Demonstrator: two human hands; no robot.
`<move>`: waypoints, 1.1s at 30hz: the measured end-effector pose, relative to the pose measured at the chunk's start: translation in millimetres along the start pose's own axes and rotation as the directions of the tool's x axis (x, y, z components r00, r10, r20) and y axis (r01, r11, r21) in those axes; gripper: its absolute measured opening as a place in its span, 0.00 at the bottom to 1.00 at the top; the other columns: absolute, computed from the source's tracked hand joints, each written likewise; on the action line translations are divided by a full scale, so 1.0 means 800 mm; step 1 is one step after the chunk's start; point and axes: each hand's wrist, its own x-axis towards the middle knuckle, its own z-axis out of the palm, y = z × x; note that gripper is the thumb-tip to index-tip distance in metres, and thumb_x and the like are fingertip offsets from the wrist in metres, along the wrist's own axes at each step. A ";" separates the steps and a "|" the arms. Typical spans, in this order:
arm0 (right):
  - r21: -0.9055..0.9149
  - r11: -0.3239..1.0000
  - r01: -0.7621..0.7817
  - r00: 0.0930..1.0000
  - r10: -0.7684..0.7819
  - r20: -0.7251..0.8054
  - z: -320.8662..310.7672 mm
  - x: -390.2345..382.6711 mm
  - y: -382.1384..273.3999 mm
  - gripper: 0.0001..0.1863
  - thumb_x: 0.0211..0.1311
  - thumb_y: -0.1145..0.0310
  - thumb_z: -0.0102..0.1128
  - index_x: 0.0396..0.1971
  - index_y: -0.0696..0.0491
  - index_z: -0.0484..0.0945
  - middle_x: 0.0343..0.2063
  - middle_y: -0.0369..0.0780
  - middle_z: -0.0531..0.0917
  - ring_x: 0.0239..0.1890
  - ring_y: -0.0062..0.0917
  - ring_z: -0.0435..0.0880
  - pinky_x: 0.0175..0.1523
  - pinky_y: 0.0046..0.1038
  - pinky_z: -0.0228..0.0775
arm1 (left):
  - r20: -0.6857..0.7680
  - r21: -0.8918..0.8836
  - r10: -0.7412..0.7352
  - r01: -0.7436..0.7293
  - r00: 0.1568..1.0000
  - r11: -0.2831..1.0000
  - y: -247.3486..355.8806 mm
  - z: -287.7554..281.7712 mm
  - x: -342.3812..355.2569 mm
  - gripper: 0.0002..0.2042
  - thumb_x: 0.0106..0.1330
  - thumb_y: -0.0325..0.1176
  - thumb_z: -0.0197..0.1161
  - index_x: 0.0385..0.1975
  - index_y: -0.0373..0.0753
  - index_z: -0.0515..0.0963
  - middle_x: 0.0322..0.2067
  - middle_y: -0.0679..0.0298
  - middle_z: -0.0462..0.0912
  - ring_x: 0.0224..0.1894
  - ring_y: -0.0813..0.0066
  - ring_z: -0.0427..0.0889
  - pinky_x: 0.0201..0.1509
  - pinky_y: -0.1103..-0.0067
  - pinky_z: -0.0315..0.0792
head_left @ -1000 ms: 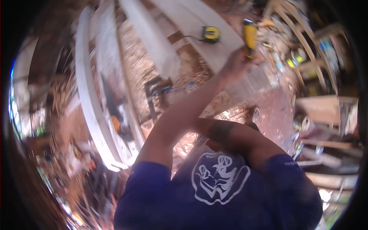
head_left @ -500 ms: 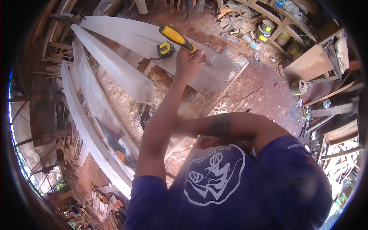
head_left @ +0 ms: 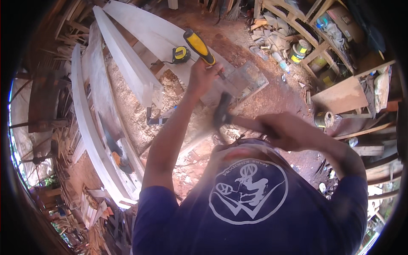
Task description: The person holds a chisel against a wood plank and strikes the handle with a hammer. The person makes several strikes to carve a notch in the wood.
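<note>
My left hand [head_left: 203,76] is closed around a chisel [head_left: 199,47] with a yellow and black handle. The chisel's blade slants down toward the end of a wide pale board [head_left: 148,26]; whether its edge touches the wood I cannot tell. In my right hand [head_left: 278,131], held in front of my chest, is a hammer [head_left: 247,123] with a wooden handle. Its dark head is smeared by motion and sits just below the board's end. A yellow and black tape measure [head_left: 181,55] lies on the board beside my left wrist.
Left of the board lie a long pale beam [head_left: 123,53] and a curved timber [head_left: 94,144]. A handsaw [head_left: 111,144] rests between timbers, and a dark try square [head_left: 155,120] lies on wood shavings. Tins [head_left: 298,53], a plastic bottle [head_left: 280,61] and offcuts are at the far right.
My right arm has swung from beneath my left forearm out to the right, and the hammer now shows in that hand. My left hand keeps hold of the chisel.
</note>
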 end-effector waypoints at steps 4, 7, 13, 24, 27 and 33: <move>-0.128 0.992 -0.021 0.847 -0.051 -0.530 -0.097 -0.031 -0.024 0.19 0.55 0.76 0.60 0.49 0.57 0.75 0.27 0.46 0.81 0.28 0.34 0.82 0.37 0.36 0.73 | -0.033 0.084 0.007 -0.004 0.999 0.996 -0.001 -0.001 -0.007 0.09 0.71 0.30 0.63 0.42 0.37 0.69 0.37 0.63 0.83 0.42 0.73 0.87 0.40 0.76 0.83; -0.064 0.980 0.188 0.639 -0.172 -0.749 -0.164 -0.021 -0.049 0.20 0.58 0.73 0.59 0.52 0.59 0.74 0.25 0.41 0.80 0.26 0.26 0.81 0.31 0.30 0.69 | -0.050 0.109 -0.001 0.006 0.999 0.994 0.007 0.014 -0.003 0.09 0.71 0.30 0.63 0.42 0.37 0.69 0.36 0.63 0.84 0.43 0.72 0.88 0.40 0.76 0.84; -0.319 0.947 0.027 0.614 -0.268 -0.743 -0.167 0.040 -0.065 0.12 0.68 0.68 0.52 0.45 0.60 0.72 0.21 0.37 0.72 0.18 0.21 0.72 0.25 0.26 0.68 | -0.050 0.166 0.039 -0.030 0.998 0.986 -0.001 0.023 0.000 0.09 0.70 0.29 0.63 0.43 0.36 0.70 0.37 0.64 0.85 0.42 0.74 0.87 0.41 0.75 0.83; -0.529 0.846 -0.067 0.613 -0.383 -0.691 -0.219 0.010 -0.152 0.09 0.67 0.69 0.53 0.38 0.60 0.73 0.20 0.38 0.74 0.17 0.23 0.72 0.25 0.28 0.69 | -0.105 0.225 0.132 -0.106 0.986 0.969 0.011 0.030 -0.007 0.09 0.66 0.25 0.64 0.41 0.33 0.73 0.30 0.59 0.86 0.34 0.74 0.88 0.32 0.80 0.77; -0.909 0.383 -0.165 0.589 -0.701 -0.402 -0.206 0.059 -0.049 0.10 0.62 0.69 0.57 0.41 0.57 0.75 0.29 0.46 0.80 0.30 0.35 0.82 0.36 0.36 0.75 | -0.120 0.201 0.128 -0.102 0.985 0.974 0.011 0.036 -0.003 0.08 0.66 0.26 0.64 0.40 0.32 0.73 0.30 0.59 0.86 0.34 0.73 0.88 0.33 0.78 0.77; -0.638 0.750 -0.173 0.803 -0.267 -0.532 -0.188 0.067 -0.083 0.14 0.61 0.70 0.59 0.46 0.58 0.75 0.35 0.48 0.84 0.37 0.40 0.87 0.38 0.40 0.78 | -0.110 0.263 0.088 -0.056 0.990 0.963 0.008 0.027 -0.002 0.10 0.68 0.28 0.64 0.43 0.35 0.70 0.36 0.62 0.84 0.38 0.74 0.87 0.36 0.80 0.81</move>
